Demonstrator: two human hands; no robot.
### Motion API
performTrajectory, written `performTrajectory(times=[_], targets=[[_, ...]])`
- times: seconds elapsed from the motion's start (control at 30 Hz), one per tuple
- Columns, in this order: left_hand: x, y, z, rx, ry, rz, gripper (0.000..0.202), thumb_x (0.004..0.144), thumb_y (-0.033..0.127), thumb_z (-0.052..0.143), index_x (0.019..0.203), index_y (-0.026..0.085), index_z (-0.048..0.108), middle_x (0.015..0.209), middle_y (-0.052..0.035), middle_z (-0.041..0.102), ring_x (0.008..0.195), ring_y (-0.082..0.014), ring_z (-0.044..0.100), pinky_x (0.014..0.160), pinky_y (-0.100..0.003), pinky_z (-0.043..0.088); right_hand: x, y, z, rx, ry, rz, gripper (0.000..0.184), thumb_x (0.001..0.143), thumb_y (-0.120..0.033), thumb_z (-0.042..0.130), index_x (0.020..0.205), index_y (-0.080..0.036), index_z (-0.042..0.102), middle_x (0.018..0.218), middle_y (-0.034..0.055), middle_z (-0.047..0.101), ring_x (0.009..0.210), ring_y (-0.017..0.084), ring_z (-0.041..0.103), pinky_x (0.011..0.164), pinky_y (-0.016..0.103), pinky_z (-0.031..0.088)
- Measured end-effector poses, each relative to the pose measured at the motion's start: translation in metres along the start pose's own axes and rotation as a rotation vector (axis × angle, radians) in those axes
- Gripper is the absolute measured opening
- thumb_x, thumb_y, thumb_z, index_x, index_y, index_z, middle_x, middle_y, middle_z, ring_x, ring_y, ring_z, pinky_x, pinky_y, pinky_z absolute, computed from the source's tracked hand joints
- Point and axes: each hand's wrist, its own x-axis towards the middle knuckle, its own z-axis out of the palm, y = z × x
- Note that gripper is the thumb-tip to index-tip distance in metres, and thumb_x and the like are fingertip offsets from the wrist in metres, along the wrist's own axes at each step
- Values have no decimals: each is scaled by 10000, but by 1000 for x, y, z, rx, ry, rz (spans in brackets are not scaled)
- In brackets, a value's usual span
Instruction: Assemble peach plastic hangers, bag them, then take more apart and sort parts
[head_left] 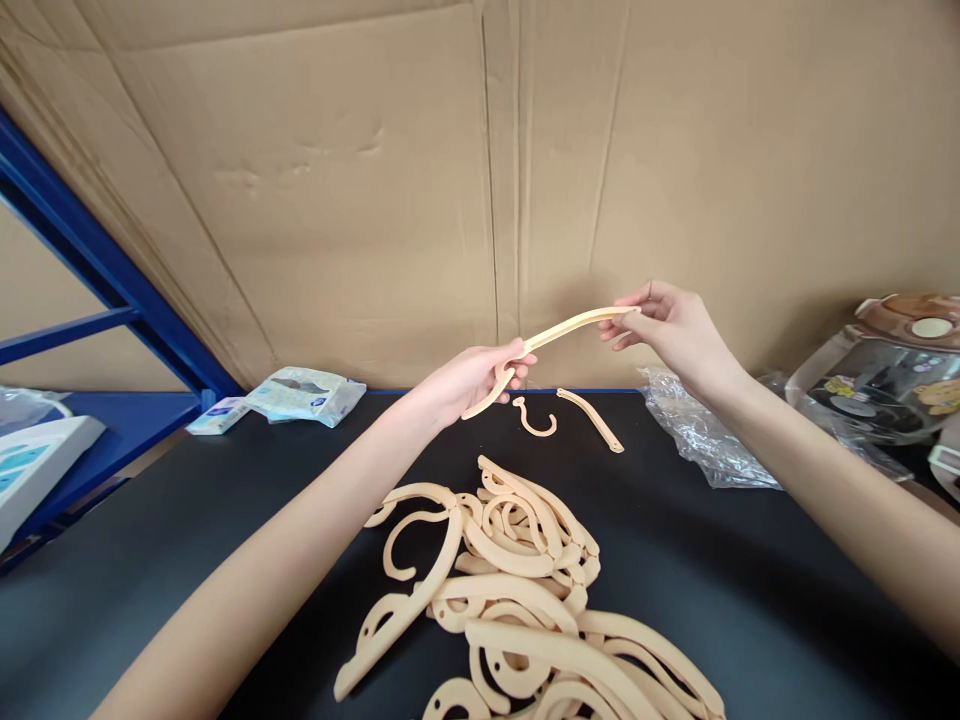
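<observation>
Two grips clenched on curved strip (pixel 570 324), left hand (pixel 478 380), right hand (pixel 675 325), hook (pixel 534 427), pile (pixel 525 600) below

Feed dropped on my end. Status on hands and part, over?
Left hand, right hand: each shut on one end of curved beige piece. Piece held above black table. Pile of pieces below, apart.

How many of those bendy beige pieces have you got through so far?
Looks barely begun. Only a small hook and a narrow strip lie apart at the back of the black table. The left hand and right hand hold one long curved piece by its ends. A big pile of similar pieces lies nearer, seemingly untouched.
</observation>
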Motion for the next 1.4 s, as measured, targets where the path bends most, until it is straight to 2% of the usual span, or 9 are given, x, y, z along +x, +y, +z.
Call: performTrajectory(times=[0.2,0.3,0.43,0.6,0.8,0.97,1.13,1.27,1.4], targets=[[-9,-8,15,-99,88,77,294,1002,290,399,773,146,514,591,59,382,417,-47,382,393,-157,329,-14,-2,7,-1063,-265,-372,118,918,-288,511,967,-224,597,746,10,705,592,176,626,502,257,345],[-12,-10,26,-93,50,92,273,996,283,404,770,157,494,594,55,412,399,-54,394,390,-175,366,-29,-9,22,-1156,-365,-459,199,972,-317,434,955,-199,594,668,34,679,550,188,615,462,264,241],[-17,-12,35,-62,-23,90,285,996,275,382,761,165,501,586,40,468,416,-77,459,414,-195,424,-45,-16,39,-1246,-406,-520,168,939,-115,404,925,-141,570,718,90,668,639,212,643,461,281,198],[-22,-15,43,-12,-62,61,350,1007,347,342,737,178,485,524,23,526,399,-106,497,409,-214,433,-47,-19,40,-1279,-492,-550,202,852,20,407,905,-123,539,787,94,662,675,214,650,451,280,209],[-25,-15,55,44,24,44,332,1030,281,266,738,192,397,517,57,471,401,-74,486,423,-167,363,-44,-13,41,-1252,-565,-539,229,824,63,403,935,-115,495,749,90,645,609,217,643,435,277,219],[-24,-17,57,151,28,18,284,1022,276,278,771,201,391,548,44,505,424,-103,538,427,-189,378,-48,-6,46,-1160,-558,-498,234,825,53,370,913,-138,472,781,121,656,631,239,646,455,285,242],[-33,-18,56,345,64,76,215,969,221,411,756,202,433,516,61,476,401,-91,473,416,-188,338,-33,15,38,-992,-484,-346,161,845,-31,400,930,-145,478,623,36,621,475,167,568,461,262,293],[-36,0,36,471,59,91,211,917,223,503,717,172,551,643,15,580,533,-108,553,442,-185,411,-11,25,13,-844,-378,-216,249,977,-218,275,909,-164,508,580,-2,591,438,135,537,500,248,374],[-21,10,-12,551,205,73,166,885,233,572,791,132,664,778,-26,618,696,-126,590,544,-192,498,-5,18,-8,-734,-312,-190,387,994,-430,254,970,-192,557,757,40,666,653,177,642,581,269,446]])
